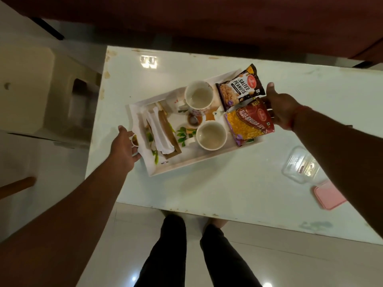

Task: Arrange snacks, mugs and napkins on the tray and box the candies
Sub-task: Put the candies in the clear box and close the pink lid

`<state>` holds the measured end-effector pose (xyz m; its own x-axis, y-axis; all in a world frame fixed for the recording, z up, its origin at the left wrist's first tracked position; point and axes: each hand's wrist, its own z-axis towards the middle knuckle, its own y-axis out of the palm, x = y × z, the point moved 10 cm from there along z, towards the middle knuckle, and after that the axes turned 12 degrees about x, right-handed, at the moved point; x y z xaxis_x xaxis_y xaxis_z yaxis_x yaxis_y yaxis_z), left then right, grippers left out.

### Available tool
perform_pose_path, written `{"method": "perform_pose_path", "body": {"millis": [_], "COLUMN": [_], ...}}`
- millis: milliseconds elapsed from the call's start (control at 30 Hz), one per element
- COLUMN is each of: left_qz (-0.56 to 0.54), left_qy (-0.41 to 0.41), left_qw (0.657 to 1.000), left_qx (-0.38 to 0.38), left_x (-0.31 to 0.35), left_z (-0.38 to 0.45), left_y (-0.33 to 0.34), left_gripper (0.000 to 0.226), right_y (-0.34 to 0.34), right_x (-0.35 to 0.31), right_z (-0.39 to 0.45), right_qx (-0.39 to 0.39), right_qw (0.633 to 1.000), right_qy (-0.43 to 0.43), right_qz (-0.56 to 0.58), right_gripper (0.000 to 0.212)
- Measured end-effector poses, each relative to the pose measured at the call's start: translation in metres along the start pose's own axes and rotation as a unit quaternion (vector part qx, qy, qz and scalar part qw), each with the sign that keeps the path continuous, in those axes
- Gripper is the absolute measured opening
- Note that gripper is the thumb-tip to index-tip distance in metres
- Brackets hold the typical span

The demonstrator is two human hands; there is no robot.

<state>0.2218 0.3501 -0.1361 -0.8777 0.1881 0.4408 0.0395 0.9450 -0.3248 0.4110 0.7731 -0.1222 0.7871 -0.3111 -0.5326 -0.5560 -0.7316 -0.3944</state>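
head camera looks steeply down onto the table (228, 183); fairly high above

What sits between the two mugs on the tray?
In the head view, between the far mug and the near mug the tray shows only its printed picture, a small brown cup and a teapot; nothing loose lies there.

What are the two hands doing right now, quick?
Left hand: closed on the tray at its left handle.
Right hand: at the tray's right end, behind the snack packets; grip cannot be told.

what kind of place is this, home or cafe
Most likely a home living or dining area: a worn white table on a tiled floor, a plastic stool beside it, and a serving tray of household mugs.
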Motion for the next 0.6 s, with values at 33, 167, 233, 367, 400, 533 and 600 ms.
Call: {"method": "perform_pose_path", "body": {"millis": [33,167,233,367,400,533,600], "left_qz": [0.002,0.017,0.024,0.051,0.062,0.110,0.124], "left_qy": [0.000,0.009,0.015,0.041,0.046,0.072,0.084], "left_qw": [1.000,1.000,1.000,0.998,0.997,0.991,0.989], "left_qx": [0.002,0.007,0.006,-0.001,-0.004,-0.016,-0.020], "left_x": [0.000,0.004,0.007,0.025,0.030,0.056,0.065], "left_z": [-0.001,-0.004,-0.006,-0.012,-0.013,-0.020,-0.021], "left_y": [0.000,-0.001,0.001,0.011,0.016,0.039,0.050], "left_gripper": [0.055,0.059,0.061,0.063,0.063,0.063,0.062], "right_y": [0.000,-0.002,-0.003,-0.011,-0.013,-0.028,-0.032], "right_x": [0.000,0.006,0.009,0.017,0.021,0.043,0.056], "right_z": [0.001,0.005,0.006,0.003,0.000,-0.013,-0.017], "right_qx": [0.006,0.022,0.029,0.054,0.059,0.077,0.082], "right_qw": [1.000,0.999,0.999,0.997,0.997,0.991,0.989], "right_qy": [0.002,0.007,0.010,0.014,0.019,0.045,0.058], "right_qz": [0.012,0.026,0.031,0.048,0.055,0.095,0.111], "right_gripper": [0.068,0.075,0.079,0.076,0.073,0.066,0.069]}}
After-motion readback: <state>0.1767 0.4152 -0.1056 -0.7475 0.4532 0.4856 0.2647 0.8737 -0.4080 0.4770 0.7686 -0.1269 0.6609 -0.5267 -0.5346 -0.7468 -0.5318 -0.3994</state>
